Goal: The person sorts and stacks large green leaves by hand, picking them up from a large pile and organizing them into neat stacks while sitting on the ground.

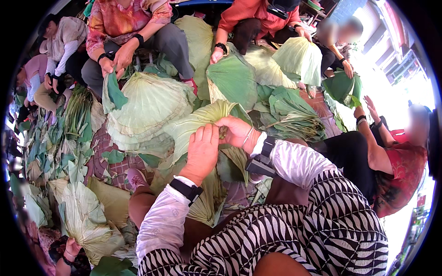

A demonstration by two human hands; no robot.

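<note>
Both my hands meet at the middle of the view on a large pale green lotus leaf (195, 124). My left hand (202, 149), back upward, has its fingers closed on the leaf's near edge. Beside it, my right hand (235, 132) pinches the same leaf, thumb and fingers bent round its gathered part. The leaf fans out ahead and to the left, and part of it lies hidden behind my hands. Just past it spreads a stack of flattened pale leaves (149, 103). Further leaves (202, 198) lie beneath my wrists.
Several people sit around, handling leaves: one in a patterned shirt (115, 20), one in orange-red (244, 23), one in red (405, 170). Folded leaves (294, 112) are piled to the right. Leaf scraps and bundles (80, 115) cover the brick floor (103, 161) at left.
</note>
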